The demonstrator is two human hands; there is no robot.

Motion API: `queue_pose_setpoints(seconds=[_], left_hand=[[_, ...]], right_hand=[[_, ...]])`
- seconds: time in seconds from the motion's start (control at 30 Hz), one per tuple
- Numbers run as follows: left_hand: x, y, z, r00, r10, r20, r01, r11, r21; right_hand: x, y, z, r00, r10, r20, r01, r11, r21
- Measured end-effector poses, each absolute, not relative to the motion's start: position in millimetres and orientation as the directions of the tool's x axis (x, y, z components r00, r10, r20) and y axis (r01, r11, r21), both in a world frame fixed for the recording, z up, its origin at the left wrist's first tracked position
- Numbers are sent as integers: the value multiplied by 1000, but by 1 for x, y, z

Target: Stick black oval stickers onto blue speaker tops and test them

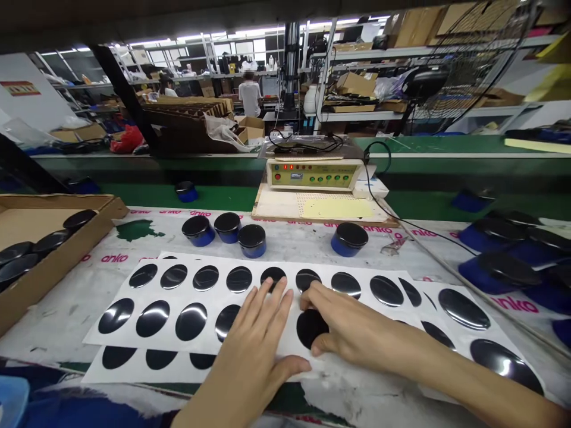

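Note:
A white sheet (178, 301) with two rows of glossy black discs lies across the bench, over more such sheets. My left hand (259, 342) rests flat on its middle, fingers spread, with nothing in it. Just to the right, my right hand (339, 321) curls its fingers and thumb around a black disc (311, 329) at the sheet's lower row. Whether the disc's edge is lifted cannot be made out. Behind the sheet stand several blue round pieces with black tops, among them one blue piece (349, 239) beyond my right hand.
A cardboard box (57, 252) with black-topped pieces is at the left. Many blue pieces (499, 270) crowd the right side, near a cable (482, 288). A control box (314, 174) stands behind on a board. Two people are far back.

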State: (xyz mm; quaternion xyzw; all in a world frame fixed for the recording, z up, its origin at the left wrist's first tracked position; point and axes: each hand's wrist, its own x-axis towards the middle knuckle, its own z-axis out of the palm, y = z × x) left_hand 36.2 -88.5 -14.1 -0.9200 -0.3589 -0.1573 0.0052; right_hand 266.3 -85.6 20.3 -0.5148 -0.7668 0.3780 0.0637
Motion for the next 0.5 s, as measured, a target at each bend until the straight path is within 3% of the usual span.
queue_pose_setpoints(seconds=[0.17, 0.23, 0.37, 0.43, 0.5], left_hand=[[62, -70, -47, 748, 589, 305, 636, -767, -80], [55, -68, -54, 762, 559, 326, 622, -772, -132], [40, -62, -52, 800, 469, 375, 558, -811, -175], [41, -58, -41, 815, 439, 378, 523, -838, -153], [56, -50, -24, 791, 500, 353, 555, -829, -67]], right_hand=[[264, -77, 24, -464, 805, -370, 772, 163, -615], [263, -74, 28, -467, 816, -340, 768, 183, -614], [280, -92, 43, -521, 824, -225, 652, 214, -728], [303, -114, 49, -428, 888, -167, 637, 165, -753], [326, -137, 49, -174, 983, -54, 673, 78, -735]])
